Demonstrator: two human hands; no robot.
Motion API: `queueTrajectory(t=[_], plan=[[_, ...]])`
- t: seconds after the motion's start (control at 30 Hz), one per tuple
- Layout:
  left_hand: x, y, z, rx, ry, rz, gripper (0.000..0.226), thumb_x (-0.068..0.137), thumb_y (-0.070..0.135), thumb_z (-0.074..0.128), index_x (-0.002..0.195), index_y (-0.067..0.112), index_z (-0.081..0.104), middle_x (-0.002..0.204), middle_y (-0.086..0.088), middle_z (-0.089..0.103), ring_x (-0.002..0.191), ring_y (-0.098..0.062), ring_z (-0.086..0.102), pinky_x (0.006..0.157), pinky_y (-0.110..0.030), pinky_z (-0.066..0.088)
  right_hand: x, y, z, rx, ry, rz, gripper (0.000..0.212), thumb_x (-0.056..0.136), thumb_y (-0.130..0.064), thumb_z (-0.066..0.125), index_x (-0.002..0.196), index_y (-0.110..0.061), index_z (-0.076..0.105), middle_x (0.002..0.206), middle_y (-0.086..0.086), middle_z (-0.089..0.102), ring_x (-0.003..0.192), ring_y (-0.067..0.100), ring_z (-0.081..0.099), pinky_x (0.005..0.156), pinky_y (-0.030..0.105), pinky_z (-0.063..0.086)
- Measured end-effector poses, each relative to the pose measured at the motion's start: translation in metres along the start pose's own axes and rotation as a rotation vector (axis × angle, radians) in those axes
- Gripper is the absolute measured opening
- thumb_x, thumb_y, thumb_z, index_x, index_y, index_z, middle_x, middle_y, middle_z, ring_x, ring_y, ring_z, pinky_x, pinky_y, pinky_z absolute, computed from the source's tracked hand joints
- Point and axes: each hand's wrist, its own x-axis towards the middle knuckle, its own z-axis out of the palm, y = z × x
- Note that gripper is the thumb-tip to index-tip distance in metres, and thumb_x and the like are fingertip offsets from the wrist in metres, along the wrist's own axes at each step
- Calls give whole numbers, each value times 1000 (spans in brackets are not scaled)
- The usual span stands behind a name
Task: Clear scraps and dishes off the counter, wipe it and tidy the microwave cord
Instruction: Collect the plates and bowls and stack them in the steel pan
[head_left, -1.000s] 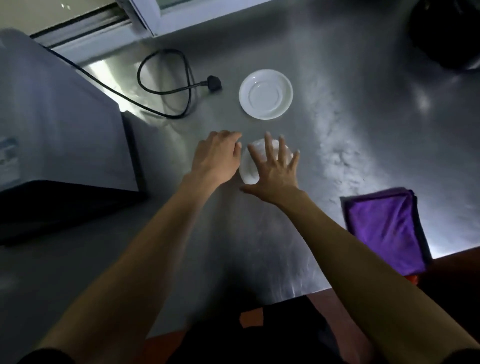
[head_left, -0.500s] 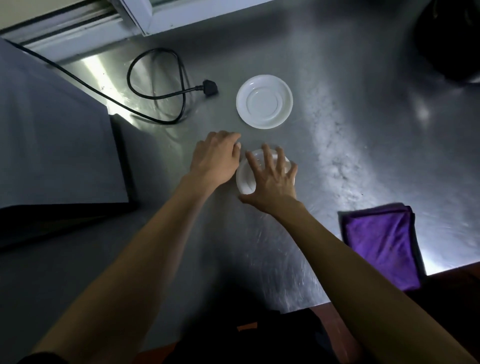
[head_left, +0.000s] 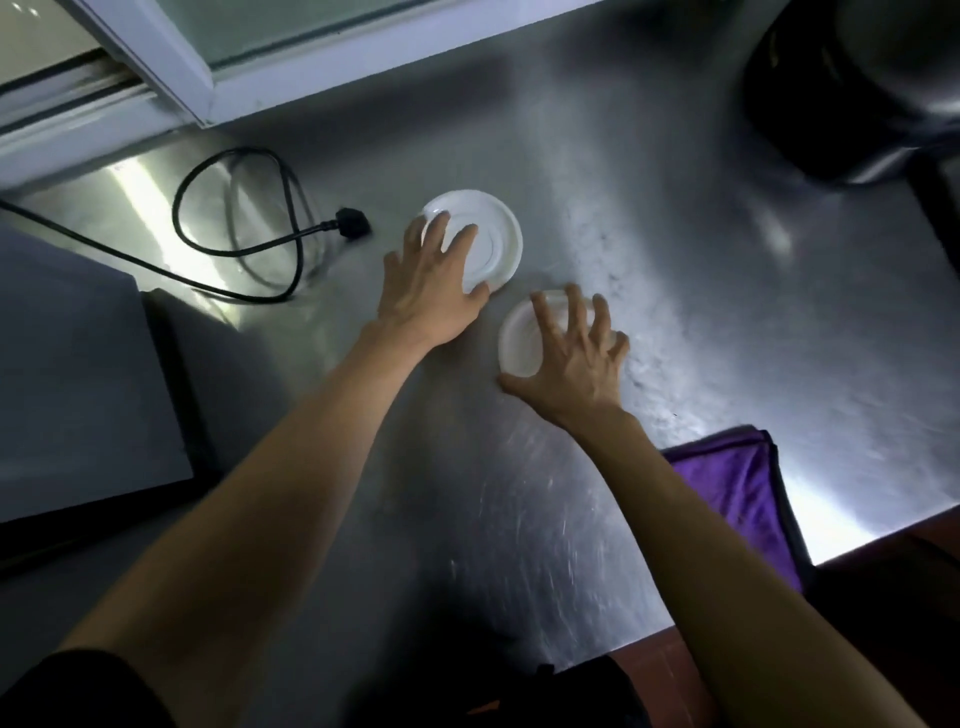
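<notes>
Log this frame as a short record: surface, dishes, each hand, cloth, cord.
surface: brushed steel counter
dishes: white round saucer; small white bowl just right of it
left hand: fingers spread, resting on the saucer
right hand: fingers curled over the bowl
cloth: folded purple cloth, near counter edge, untouched
cord: black power cord, looped, plug lying loose

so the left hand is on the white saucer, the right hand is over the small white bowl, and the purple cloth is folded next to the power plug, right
Not quite. The head view shows the purple cloth at the counter's near right edge, far from the power plug, which lies left of the white saucer. The rest holds: the left hand rests on the saucer and the right hand covers the small white bowl.
</notes>
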Motion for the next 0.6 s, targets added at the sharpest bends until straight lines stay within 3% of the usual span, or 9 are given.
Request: queueTrajectory(t=[0.43,0.6], plan=[[58,19,11,22,-187,-73,119,64,83,64,156,39,2,166,-4,-11,151,-43,-11,113,-70,14,41,27,-15,57,37,10,110,64,-81,63,152,-38,13,163,5,7,149,39,7,110,67,24],[66,18,12,14,-206,-94,120,56,83,64,153,46,4,165,-1,-1,149,-40,2,112,-65,21,46,34,-13,55,39,20,110,62,-83,61,151,-39,14,162,5,8,149,39,8,109,67,25]])
